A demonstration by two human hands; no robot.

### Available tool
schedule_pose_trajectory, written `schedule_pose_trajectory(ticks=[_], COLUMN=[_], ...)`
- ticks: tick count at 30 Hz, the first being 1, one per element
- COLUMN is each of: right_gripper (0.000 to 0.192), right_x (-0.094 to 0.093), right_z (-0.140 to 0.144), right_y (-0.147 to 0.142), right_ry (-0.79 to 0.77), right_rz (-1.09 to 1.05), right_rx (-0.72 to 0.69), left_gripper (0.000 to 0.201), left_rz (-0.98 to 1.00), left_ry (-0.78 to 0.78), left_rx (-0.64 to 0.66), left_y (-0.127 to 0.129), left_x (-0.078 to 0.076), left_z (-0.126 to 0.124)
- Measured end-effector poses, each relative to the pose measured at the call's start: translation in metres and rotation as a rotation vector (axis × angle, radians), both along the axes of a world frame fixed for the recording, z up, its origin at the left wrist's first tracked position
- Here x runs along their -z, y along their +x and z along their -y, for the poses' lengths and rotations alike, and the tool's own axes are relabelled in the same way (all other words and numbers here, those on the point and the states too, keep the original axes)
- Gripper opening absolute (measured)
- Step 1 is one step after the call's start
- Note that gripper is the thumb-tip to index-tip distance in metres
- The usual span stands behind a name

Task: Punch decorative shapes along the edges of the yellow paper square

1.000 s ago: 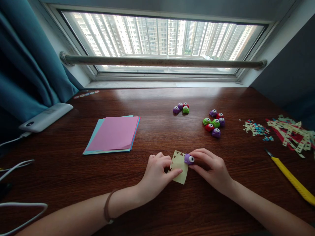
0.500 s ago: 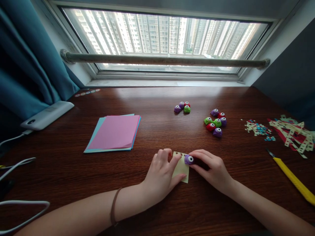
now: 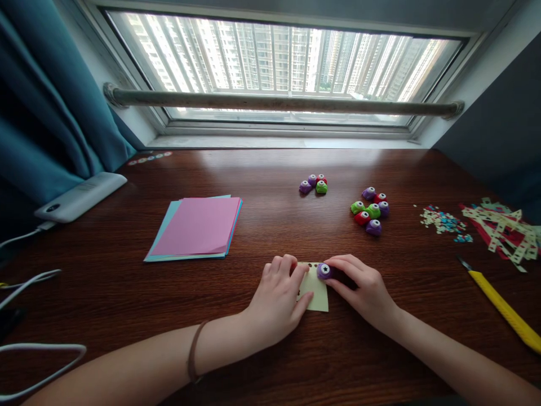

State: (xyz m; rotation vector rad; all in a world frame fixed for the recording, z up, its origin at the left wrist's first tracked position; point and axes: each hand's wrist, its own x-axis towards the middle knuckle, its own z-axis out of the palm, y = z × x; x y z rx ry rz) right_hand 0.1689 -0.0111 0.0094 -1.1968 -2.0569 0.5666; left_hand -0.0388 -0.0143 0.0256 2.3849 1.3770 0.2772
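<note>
A small pale yellow sheet of paper point(image 3: 318, 298) lies on the desk, with punched holes along its far edge and one or more near its left side. My left hand point(image 3: 276, 301) holds it from the left, thumb and forefinger resting on its face and covering part of it. Between the thumb and fingers of my right hand point(image 3: 367, 287) is a purple craft punch point(image 3: 324, 271) with a star on its white round button. The punch sits at the sheet's far right corner; whether the paper is inside its slot is hidden.
Purple, red and green punches stand in two groups, one at the back point(image 3: 313, 184) and one to the right point(image 3: 372, 211). Coloured paper point(image 3: 194, 228) is stacked left. Paper bits point(image 3: 443, 220), cut strips point(image 3: 505, 228) and a yellow craft knife point(image 3: 502, 307) lie right.
The yellow paper has turned slightly, its near edge swinging right. The punch has shifted a little at the corner, its button now facing more upward. My left thumb has slid slightly left.
</note>
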Motion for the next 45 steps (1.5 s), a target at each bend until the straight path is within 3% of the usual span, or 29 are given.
schedule_pose_trajectory(ticks=[5, 12, 25, 40, 43, 45], right_gripper=[0.023, 0.023, 0.036, 0.036, 0.041, 0.044], right_x=[0.002, 0.002, 0.003, 0.008, 0.0, -0.016], right_z=[0.0, -0.001, 0.001, 0.0, -0.001, 0.006], right_y=[0.0, 0.001, 0.001, 0.001, 0.002, 0.006], right_ry=[-0.004, -0.017, -0.021, -0.043, -0.02, 0.07], right_rz=[0.003, 0.005, 0.014, -0.002, -0.012, -0.053], right_rx=[0.003, 0.009, 0.014, 0.021, 0.005, 0.026], left_gripper=[0.033, 0.052, 0.05, 0.059, 0.058, 0.057], left_rz=[0.005, -0.025, 0.092, 0.09, 0.103, 0.113], left_ry=[-0.013, -0.004, -0.016, -0.048, -0.058, -0.062], left_rx=[-0.016, -0.072, -0.052, -0.037, -0.035, -0.041], left_y=[0.001, 0.002, -0.002, -0.002, -0.002, -0.003], left_x=[0.002, 0.009, 0.007, 0.005, 0.003, 0.002], left_z=[0.0, 0.0, 0.0, -0.001, -0.001, -0.001])
